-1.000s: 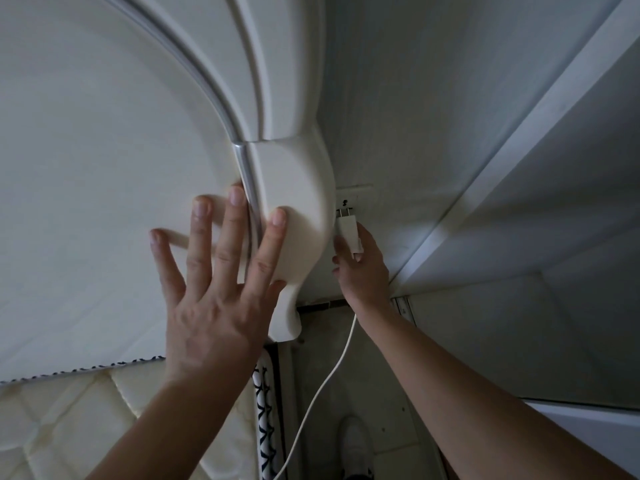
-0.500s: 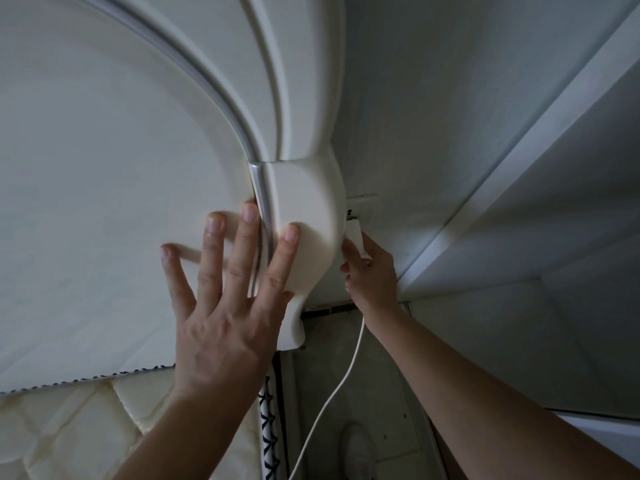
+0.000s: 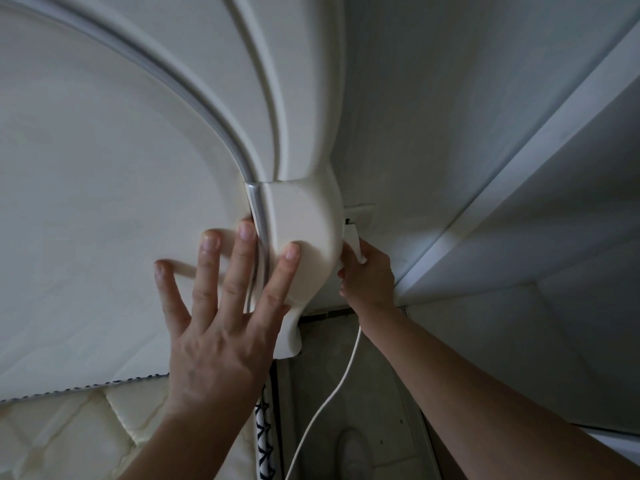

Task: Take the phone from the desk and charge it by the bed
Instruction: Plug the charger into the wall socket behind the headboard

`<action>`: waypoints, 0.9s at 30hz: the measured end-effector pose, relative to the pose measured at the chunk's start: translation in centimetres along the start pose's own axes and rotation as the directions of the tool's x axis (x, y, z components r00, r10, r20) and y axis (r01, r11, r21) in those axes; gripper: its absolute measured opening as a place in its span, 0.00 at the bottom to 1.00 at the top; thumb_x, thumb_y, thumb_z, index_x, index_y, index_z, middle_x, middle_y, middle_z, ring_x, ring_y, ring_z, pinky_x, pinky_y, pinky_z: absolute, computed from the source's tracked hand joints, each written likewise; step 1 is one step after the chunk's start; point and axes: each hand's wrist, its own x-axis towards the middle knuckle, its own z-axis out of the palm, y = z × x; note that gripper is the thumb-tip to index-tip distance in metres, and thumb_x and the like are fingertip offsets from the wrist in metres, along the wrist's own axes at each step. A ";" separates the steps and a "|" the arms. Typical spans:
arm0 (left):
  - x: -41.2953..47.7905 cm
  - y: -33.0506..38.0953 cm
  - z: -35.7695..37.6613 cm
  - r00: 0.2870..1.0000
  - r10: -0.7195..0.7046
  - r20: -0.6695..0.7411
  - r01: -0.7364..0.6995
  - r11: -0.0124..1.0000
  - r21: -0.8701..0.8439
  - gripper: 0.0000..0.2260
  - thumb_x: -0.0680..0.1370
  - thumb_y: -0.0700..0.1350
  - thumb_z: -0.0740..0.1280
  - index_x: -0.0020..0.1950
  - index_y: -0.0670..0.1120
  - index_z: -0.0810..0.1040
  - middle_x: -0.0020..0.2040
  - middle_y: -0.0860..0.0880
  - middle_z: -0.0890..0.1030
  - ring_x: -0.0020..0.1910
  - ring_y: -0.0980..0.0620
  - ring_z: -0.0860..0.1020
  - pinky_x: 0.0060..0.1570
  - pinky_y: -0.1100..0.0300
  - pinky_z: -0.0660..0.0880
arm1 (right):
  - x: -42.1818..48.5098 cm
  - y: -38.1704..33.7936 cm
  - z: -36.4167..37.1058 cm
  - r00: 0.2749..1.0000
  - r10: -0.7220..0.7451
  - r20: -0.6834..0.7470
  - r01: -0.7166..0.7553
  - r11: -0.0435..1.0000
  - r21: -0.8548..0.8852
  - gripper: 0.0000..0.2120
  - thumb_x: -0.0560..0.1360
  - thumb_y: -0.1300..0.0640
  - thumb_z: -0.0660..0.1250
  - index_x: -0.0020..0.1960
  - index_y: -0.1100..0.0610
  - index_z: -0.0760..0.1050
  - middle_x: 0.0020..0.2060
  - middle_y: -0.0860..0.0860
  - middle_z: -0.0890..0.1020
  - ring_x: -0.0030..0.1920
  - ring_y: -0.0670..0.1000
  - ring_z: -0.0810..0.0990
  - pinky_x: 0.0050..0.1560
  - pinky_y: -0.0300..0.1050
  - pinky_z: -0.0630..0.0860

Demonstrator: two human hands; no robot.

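My left hand lies flat with spread fingers against the cream headboard of the bed. My right hand reaches behind the headboard's edge and grips a white charger plug. The plug's prongs sit at a white wall socket, which the headboard partly hides. A white cable hangs from the plug down toward the floor. No phone is in view.
The quilted mattress with a black-and-white trim shows at the lower left. A narrow gap with tiled floor runs between the bed and the white wall. White furniture panels stand at the right.
My right hand has pushed the plug up from below the socket to the socket, tucking further behind the headboard. My left hand stays pressed on the headboard.
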 end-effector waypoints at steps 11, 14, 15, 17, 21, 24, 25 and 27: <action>-0.1 0.0 0.0 1.000 -0.009 -0.005 0.009 1.000 0.015 0.39 0.78 0.52 0.69 0.81 0.54 0.46 0.81 0.47 0.39 0.80 0.43 0.41 0.73 0.32 0.45 | -1.9 -0.9 -1.9 0.996 -0.048 0.079 0.035 0.988 0.150 0.15 0.75 0.46 0.70 0.56 0.55 0.79 0.37 0.54 0.85 0.33 0.48 0.84 0.36 0.41 0.81; 0.0 -0.2 0.1 1.000 0.000 0.003 0.000 1.000 0.024 0.39 0.78 0.52 0.68 0.81 0.53 0.47 0.81 0.47 0.39 0.80 0.42 0.41 0.73 0.31 0.46 | -2.4 0.1 -1.7 0.978 -0.209 -0.005 0.209 0.978 0.008 0.14 0.77 0.46 0.67 0.56 0.55 0.79 0.36 0.52 0.85 0.35 0.45 0.84 0.36 0.32 0.78; 0.0 -0.2 0.2 1.000 0.001 0.002 -0.001 1.000 0.024 0.38 0.78 0.52 0.68 0.81 0.53 0.47 0.81 0.47 0.40 0.80 0.42 0.42 0.73 0.31 0.46 | -2.3 0.2 -1.5 0.965 -0.259 -0.023 0.257 0.964 -0.068 0.15 0.78 0.45 0.66 0.54 0.55 0.80 0.34 0.50 0.85 0.33 0.44 0.83 0.35 0.31 0.77; -0.2 -0.2 0.2 1.000 0.008 -0.008 -0.008 1.000 0.022 0.38 0.78 0.52 0.68 0.81 0.53 0.48 0.81 0.47 0.40 0.80 0.42 0.42 0.72 0.31 0.46 | -2.3 0.1 -1.3 0.947 -0.318 -0.038 0.308 0.937 -0.167 0.18 0.78 0.43 0.63 0.51 0.57 0.79 0.33 0.49 0.84 0.32 0.44 0.83 0.36 0.35 0.77; -0.1 -0.3 0.2 1.000 0.005 0.016 -0.005 0.999 0.045 0.39 0.79 0.53 0.69 0.81 0.54 0.46 0.81 0.47 0.38 0.80 0.43 0.40 0.72 0.31 0.47 | -2.0 -0.5 -1.5 0.965 -0.262 0.012 0.258 0.942 -0.212 0.16 0.80 0.44 0.62 0.46 0.57 0.77 0.33 0.49 0.83 0.34 0.46 0.82 0.36 0.36 0.75; -0.2 -0.2 0.2 1.000 -0.009 0.023 0.008 0.999 0.046 0.41 0.78 0.54 0.70 0.81 0.55 0.45 0.81 0.48 0.37 0.79 0.44 0.39 0.72 0.31 0.46 | -1.8 -0.8 -1.5 0.969 -0.248 0.020 0.246 0.943 -0.225 0.16 0.80 0.45 0.62 0.46 0.58 0.76 0.34 0.50 0.83 0.35 0.48 0.83 0.39 0.43 0.77; -0.2 -0.2 0.2 1.000 -0.008 0.025 0.007 0.999 0.049 0.41 0.78 0.54 0.70 0.81 0.55 0.45 0.81 0.48 0.37 0.79 0.44 0.39 0.72 0.31 0.46 | -1.7 -0.9 -1.5 0.971 -0.240 0.017 0.238 0.945 -0.224 0.16 0.80 0.45 0.62 0.46 0.58 0.76 0.34 0.51 0.83 0.36 0.49 0.83 0.40 0.45 0.78; -0.1 -0.2 0.1 0.999 -0.012 0.032 0.011 0.999 0.052 0.41 0.78 0.54 0.69 0.81 0.55 0.44 0.81 0.48 0.37 0.79 0.44 0.38 0.72 0.31 0.46 | -1.6 -0.8 -1.4 0.975 -0.223 0.023 0.222 0.952 -0.209 0.16 0.79 0.45 0.62 0.46 0.58 0.76 0.34 0.51 0.84 0.36 0.51 0.83 0.44 0.50 0.80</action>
